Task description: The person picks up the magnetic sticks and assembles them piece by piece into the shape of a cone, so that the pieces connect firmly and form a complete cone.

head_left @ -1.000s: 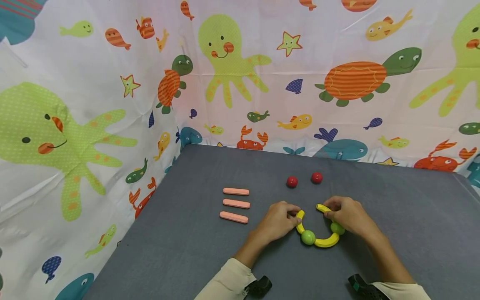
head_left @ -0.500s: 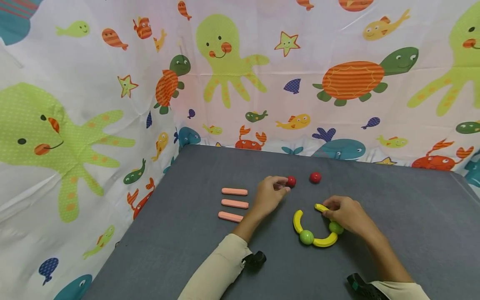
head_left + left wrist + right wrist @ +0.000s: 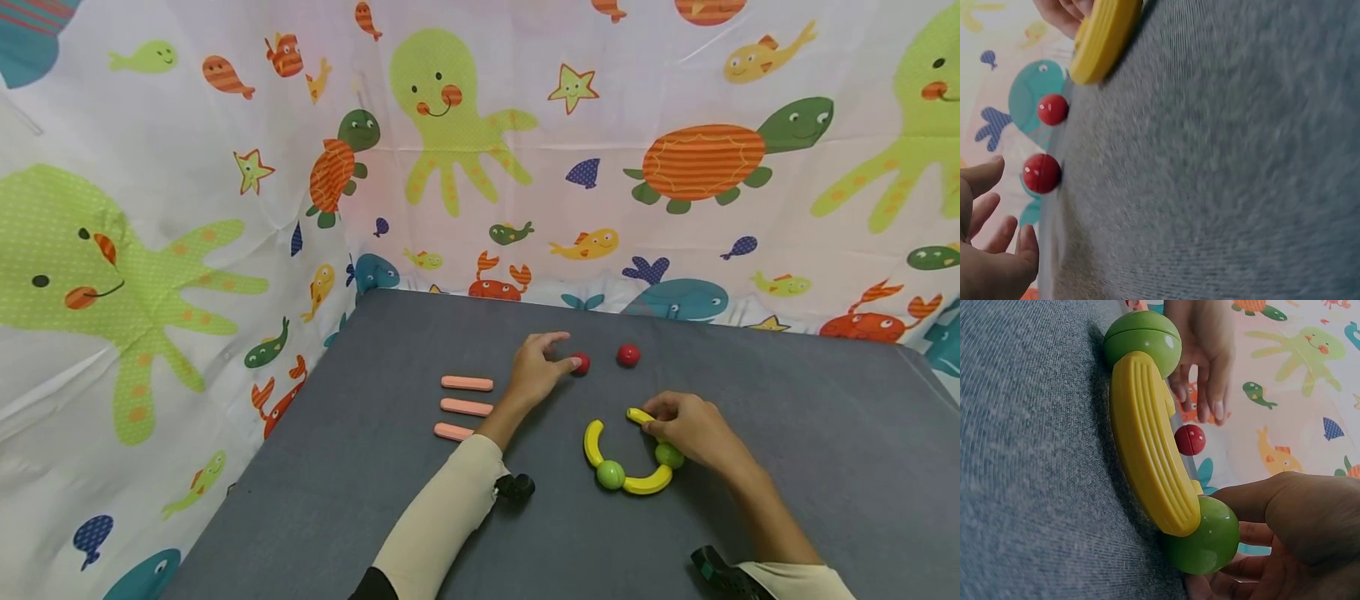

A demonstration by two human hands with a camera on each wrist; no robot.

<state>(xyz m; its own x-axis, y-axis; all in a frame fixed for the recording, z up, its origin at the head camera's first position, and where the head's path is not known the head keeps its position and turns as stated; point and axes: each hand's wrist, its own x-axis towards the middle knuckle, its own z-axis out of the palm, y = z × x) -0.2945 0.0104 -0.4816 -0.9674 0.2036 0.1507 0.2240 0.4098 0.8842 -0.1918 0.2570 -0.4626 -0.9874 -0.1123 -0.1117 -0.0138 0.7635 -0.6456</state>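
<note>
Your left hand lies low on the grey tabletop with its fingers loosely spread and holding nothing; the fingertips are just beside the nearer red ball, and the wrist view shows a sliver of space between them, so I judge it not yet touched. To take it well, close thumb and forefinger on opposite sides of the ball rather than prodding from one side, since a ball this round will likely roll off across the cloth. Just beyond it, to the right of your fingertips, sits the second red ball, clear of the first but near enough to be knocked. Your right hand is curled over the right-hand yellow curved piece, pinching its upper end, with a green ball under the heel of the fingers. Keep that grip steady: the chain runs on through the bottom yellow piece, another green ball and the left yellow piece. Behind your left wrist lie three pink bars, out of the way.
</note>
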